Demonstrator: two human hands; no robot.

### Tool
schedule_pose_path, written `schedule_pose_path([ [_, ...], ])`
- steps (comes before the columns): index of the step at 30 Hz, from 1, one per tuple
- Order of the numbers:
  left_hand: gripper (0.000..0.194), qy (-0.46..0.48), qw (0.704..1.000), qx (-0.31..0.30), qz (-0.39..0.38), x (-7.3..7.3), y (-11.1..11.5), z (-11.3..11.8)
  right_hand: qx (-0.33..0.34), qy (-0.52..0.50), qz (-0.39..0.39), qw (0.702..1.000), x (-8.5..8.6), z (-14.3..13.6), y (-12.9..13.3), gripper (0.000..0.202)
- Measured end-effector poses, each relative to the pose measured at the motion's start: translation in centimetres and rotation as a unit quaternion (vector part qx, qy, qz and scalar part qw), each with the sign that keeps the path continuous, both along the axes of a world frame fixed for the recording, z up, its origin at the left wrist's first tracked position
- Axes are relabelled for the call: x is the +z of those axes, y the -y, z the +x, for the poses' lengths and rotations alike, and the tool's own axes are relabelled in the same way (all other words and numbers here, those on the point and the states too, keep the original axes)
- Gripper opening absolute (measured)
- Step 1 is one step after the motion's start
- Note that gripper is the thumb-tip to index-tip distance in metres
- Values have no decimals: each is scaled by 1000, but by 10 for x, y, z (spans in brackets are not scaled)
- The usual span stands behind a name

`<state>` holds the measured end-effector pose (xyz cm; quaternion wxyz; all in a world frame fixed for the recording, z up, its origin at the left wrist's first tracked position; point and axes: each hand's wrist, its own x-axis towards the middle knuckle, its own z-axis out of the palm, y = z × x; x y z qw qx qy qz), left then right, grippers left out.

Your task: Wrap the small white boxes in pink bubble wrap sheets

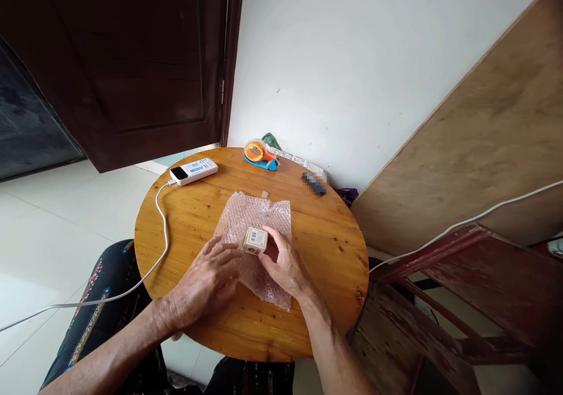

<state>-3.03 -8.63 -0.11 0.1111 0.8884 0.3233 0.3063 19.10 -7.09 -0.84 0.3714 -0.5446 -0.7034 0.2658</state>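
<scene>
A small cream cardboard box (pixel 255 240) with a barcode and red print sits over a sheet of bubble wrap (pixel 275 286). My right hand (pixel 284 260) grips the box from its right side, thumb at the near corner and fingers at the far one. To the left of the box, my left hand (pixel 215 272) hovers with its fingers stretched out, slightly blurred. Its fingertips come close to the box; whether they touch it I cannot tell. The bubble wrap lies flat on the round wooden table (pixel 176 254), partly hidden by both hands.
A white power bank (pixel 194 172) with a white cable (pixel 165 225) lies at the back left. Behind the wrap are a tape dispenser (pixel 260 155), a printed white strip (pixel 299 160) and a pixelated dark object (pixel 314 184). A white wall (pixel 343 60) borders the far edge.
</scene>
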Motion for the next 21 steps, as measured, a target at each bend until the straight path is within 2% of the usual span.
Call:
schedule_pose_path([
  [3,14,59,996,56,-23,14,-10,5,18,-92,-63,994,6,11,0,60],
  [6,11,47,985,147,-80,29,-26,14,28,-197,-86,976,23,26,5,53],
  [8,11,17,974,187,-123,35,-38,21,39,-185,-87,978,39,31,8,56],
  [10,12,-11,969,204,-141,39,-49,28,31,-105,-92,990,54,30,9,66],
  [12,14,-31,966,209,-148,39,-57,33,3,-17,-86,996,64,25,4,69],
  [15,15,-38,964,201,-169,36,-67,37,-6,65,-86,994,65,16,-12,53],
  [19,17,25,957,163,-238,30,-71,32,22,63,-129,989,50,12,-30,21],
  [21,27,72,952,122,-270,29,-71,29,24,30,-155,987,44,13,-32,14],
])
